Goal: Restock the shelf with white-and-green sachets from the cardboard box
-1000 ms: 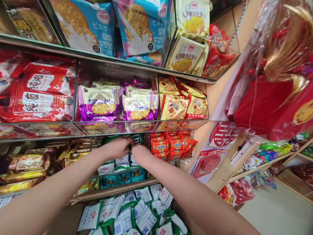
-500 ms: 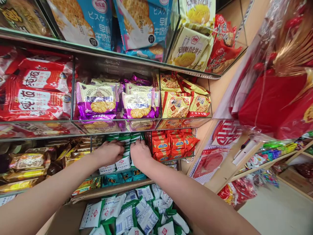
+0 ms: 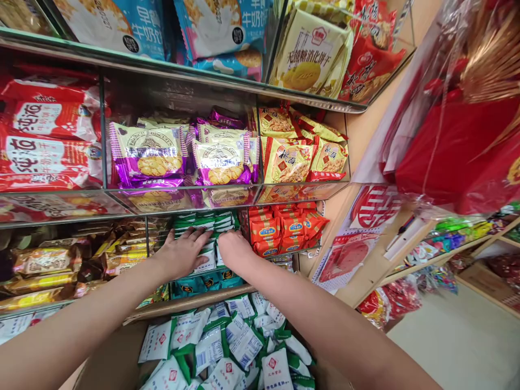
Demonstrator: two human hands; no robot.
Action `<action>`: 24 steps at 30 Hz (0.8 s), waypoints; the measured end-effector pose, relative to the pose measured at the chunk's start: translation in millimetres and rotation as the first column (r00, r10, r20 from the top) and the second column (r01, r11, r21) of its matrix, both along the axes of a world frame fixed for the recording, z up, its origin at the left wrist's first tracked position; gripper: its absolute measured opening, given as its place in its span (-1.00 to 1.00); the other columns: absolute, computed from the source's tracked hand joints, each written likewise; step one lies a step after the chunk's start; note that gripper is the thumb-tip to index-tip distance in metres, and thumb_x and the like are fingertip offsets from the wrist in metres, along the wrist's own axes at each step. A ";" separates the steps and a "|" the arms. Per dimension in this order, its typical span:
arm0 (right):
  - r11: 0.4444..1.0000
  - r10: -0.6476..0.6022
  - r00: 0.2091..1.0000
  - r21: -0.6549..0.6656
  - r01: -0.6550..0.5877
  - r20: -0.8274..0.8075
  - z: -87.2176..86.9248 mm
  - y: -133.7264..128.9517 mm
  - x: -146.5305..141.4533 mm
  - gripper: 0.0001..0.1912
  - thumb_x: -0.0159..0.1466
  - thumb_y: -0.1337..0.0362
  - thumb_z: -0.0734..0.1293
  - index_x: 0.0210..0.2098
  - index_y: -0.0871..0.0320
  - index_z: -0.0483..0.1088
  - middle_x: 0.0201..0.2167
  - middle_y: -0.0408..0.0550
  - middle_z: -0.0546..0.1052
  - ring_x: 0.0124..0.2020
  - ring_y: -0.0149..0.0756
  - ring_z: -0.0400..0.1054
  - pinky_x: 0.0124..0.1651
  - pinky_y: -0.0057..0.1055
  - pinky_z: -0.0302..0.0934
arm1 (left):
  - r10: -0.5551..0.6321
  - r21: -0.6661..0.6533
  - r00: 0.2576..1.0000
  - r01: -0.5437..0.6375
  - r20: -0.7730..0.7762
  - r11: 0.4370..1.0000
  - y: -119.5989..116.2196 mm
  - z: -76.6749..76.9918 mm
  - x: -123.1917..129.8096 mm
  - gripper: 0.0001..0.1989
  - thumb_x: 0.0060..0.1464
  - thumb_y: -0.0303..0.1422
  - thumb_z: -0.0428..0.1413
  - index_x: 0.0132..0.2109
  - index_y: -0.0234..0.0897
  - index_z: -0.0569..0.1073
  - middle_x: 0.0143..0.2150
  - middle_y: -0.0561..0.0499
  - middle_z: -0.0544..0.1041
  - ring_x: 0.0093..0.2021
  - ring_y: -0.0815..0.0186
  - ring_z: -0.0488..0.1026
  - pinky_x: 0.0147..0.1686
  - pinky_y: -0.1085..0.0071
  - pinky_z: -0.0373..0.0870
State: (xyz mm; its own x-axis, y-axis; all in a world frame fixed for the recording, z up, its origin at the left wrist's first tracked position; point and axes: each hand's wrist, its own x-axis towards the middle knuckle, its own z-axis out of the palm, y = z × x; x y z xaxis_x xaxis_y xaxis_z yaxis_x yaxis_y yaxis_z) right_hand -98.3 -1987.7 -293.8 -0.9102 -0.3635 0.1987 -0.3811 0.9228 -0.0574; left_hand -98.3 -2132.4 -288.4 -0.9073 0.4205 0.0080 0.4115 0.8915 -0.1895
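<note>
Two rows of green-and-white packets [image 3: 208, 259] fill the shelf compartment under the purple "French Biscuits" packs [image 3: 148, 153]. The left hand [image 3: 181, 252] lies spread over them; the right hand [image 3: 232, 250] is curled at their right side, its fingertips hidden, so its grip cannot be told. Loose packets [image 3: 277, 369] with red diamond logos and Chinese print fill the cardboard box [image 3: 106, 355] below.

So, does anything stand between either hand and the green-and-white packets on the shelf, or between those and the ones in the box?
Nothing visible separates the left hand or right hand from the shelf packets. Between those and the box packets lie the teal packets and the box's cardboard edge.
</note>
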 end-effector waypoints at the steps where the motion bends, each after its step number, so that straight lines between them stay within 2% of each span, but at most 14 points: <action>1: 1.000 0.002 1.000 -0.001 -0.002 -0.028 3.5 1.3 8.3 -0.73 0.18 0.49 0.12 -0.19 0.38 0.37 -0.22 0.23 0.42 -0.15 -0.11 0.31 -0.21 -0.31 0.25 | 0.017 -0.002 1.000 -0.017 0.000 1.000 -0.4 -2.8 -0.6 -0.42 0.07 -0.22 -0.13 0.22 -0.30 0.01 0.27 -0.20 0.07 0.22 -0.12 -0.02 0.03 -0.29 -0.13; 3: 0.999 0.029 0.992 -0.010 -0.031 -0.125 7.5 5.1 32.7 -0.72 0.19 0.51 0.08 -0.19 0.36 0.33 -0.20 0.21 0.38 -0.13 -0.10 0.27 -0.22 -0.28 0.24 | 0.040 -0.003 0.999 -0.040 0.010 0.999 -0.9 -6.9 -1.8 -0.42 0.08 -0.25 -0.14 0.24 -0.27 0.00 0.28 -0.17 0.05 0.23 -0.15 -0.06 0.02 -0.33 -0.19; 6: 0.979 0.202 0.957 0.003 -0.206 -0.207 -2.3 16.4 81.6 -0.82 0.19 0.43 0.11 -0.30 0.25 0.32 -0.34 0.07 0.37 -0.25 -0.15 0.26 -0.31 -0.29 0.26 | 0.042 0.010 0.999 -0.042 0.020 0.999 -0.4 -9.7 -1.2 -0.41 0.06 -0.22 -0.11 0.23 -0.24 0.01 0.28 -0.16 0.05 0.23 -0.14 -0.05 0.02 -0.32 -0.13; 9: 0.924 0.381 0.923 0.060 -0.378 -0.055 -33.1 36.7 124.9 -0.86 0.17 0.30 0.19 -0.36 0.25 0.33 -0.42 0.02 0.37 -0.32 -0.17 0.27 -0.31 -0.27 0.28 | 0.021 0.032 1.000 -0.021 0.000 0.999 2.5 -9.4 -0.2 -0.39 0.06 -0.17 -0.11 0.24 -0.18 -0.03 0.30 -0.12 0.00 0.24 -0.09 -0.07 0.04 -0.30 -0.13; 10: 0.918 0.387 0.922 0.085 -0.387 0.021 -45.7 45.0 134.9 -0.83 0.17 0.28 0.21 -0.35 0.26 0.35 -0.40 0.05 0.38 -0.29 -0.15 0.28 -0.26 -0.24 0.28 | 0.016 0.040 1.000 -0.015 -0.010 0.999 4.2 -8.2 -0.6 -0.39 0.06 -0.16 -0.10 0.24 -0.18 -0.04 0.30 -0.11 -0.02 0.25 -0.08 -0.09 0.04 -0.29 -0.14; 12: 0.931 0.319 0.932 0.129 -0.343 0.171 -70.5 62.0 147.7 -0.74 0.14 0.21 0.26 -0.29 0.30 0.39 -0.31 0.14 0.42 -0.19 -0.06 0.28 -0.14 -0.15 0.25 | 0.013 0.051 0.999 -0.011 -0.030 0.999 9.5 -3.4 -1.3 -0.39 0.04 -0.20 -0.05 0.23 -0.19 0.02 0.30 -0.14 -0.04 0.25 -0.11 -0.12 0.04 -0.30 -0.13; 15: 0.966 0.125 0.930 0.172 -0.194 0.344 -100.9 81.6 154.7 -0.57 0.04 0.14 0.35 -0.20 0.34 0.41 -0.20 0.24 0.43 -0.11 0.04 0.26 -0.06 -0.07 0.20 | -0.003 0.067 0.996 0.009 -0.085 0.998 21.6 7.7 7.5 -0.46 0.02 -0.29 -0.02 0.18 -0.25 0.15 0.30 -0.21 -0.04 0.25 -0.13 -0.14 0.05 -0.27 -0.14; 17: 0.971 0.052 0.909 0.193 -0.144 0.414 -115.3 87.0 155.9 -0.49 0.00 0.16 0.37 -0.13 0.38 0.37 -0.17 0.28 0.42 -0.12 0.07 0.26 -0.07 -0.05 0.19 | -0.102 0.096 0.990 0.112 -0.099 0.989 30.5 11.4 26.8 -0.54 0.07 -0.31 -0.08 0.15 -0.19 0.20 0.28 -0.12 0.04 0.25 0.02 -0.08 0.14 -0.07 -0.12; 18: 0.972 0.028 0.902 0.197 -0.124 0.432 -120.7 87.2 156.2 -0.46 -0.01 0.19 0.38 -0.09 0.39 0.35 -0.16 0.29 0.41 -0.11 0.07 0.25 -0.07 -0.05 0.19 | -0.183 0.123 0.980 0.192 -0.076 0.974 34.3 9.8 40.7 -0.58 0.10 -0.30 -0.11 0.13 -0.12 0.24 0.26 -0.03 0.12 0.23 0.14 0.00 0.17 0.09 -0.07; 20: 0.980 -0.007 0.887 0.179 -0.085 0.462 -128.0 84.2 156.6 -0.42 -0.06 0.21 0.41 -0.08 0.37 0.34 -0.15 0.28 0.40 -0.10 0.07 0.23 -0.06 -0.04 0.17 | -0.397 0.299 0.918 0.373 0.022 0.878 38.3 -3.5 72.8 -0.64 0.13 -0.25 -0.16 0.06 0.02 0.30 0.17 0.09 0.28 0.19 0.27 0.11 0.17 0.27 0.01; 21: 0.986 -0.025 0.879 0.155 -0.056 0.475 -129.9 81.9 156.8 -0.41 -0.10 0.20 0.43 -0.11 0.36 0.35 -0.14 0.27 0.40 -0.09 0.08 0.22 -0.06 -0.04 0.15 | -0.448 0.388 0.890 0.385 0.084 0.838 38.3 -15.2 88.9 -0.65 0.13 -0.24 -0.16 0.03 0.07 0.33 0.15 0.13 0.31 0.18 0.29 0.13 0.17 0.30 0.04; 22: 0.991 -0.044 0.872 0.129 -0.023 0.488 -130.6 79.9 157.0 -0.40 -0.14 0.20 0.45 -0.13 0.35 0.37 -0.14 0.25 0.39 -0.09 0.08 0.21 -0.05 -0.04 0.13 | -0.461 0.462 0.874 0.349 0.152 0.815 36.9 -29.7 103.7 -0.68 0.13 -0.23 -0.15 -0.01 0.10 0.36 0.14 0.14 0.32 0.17 0.29 0.15 0.15 0.31 0.08; 24: 0.996 -0.081 0.852 0.073 0.050 0.517 -128.8 78.1 157.7 -0.42 -0.19 0.22 0.47 -0.19 0.33 0.38 -0.17 0.22 0.41 -0.10 0.07 0.22 -0.03 -0.04 0.10 | -0.414 0.597 0.873 0.193 0.258 0.779 31.5 -63.2 126.4 -0.70 0.12 -0.21 -0.13 -0.03 0.14 0.36 0.13 0.14 0.33 0.16 0.27 0.17 0.12 0.31 0.15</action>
State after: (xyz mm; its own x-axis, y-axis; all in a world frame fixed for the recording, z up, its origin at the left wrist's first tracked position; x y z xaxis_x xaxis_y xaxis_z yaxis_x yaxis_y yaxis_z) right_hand 59.4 -1909.6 -422.6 -0.8972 -0.2956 -0.3281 -0.2485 0.9521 -0.1783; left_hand 28.1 -2100.9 -351.6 -0.7148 0.6990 0.0233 0.6161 0.6135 0.4940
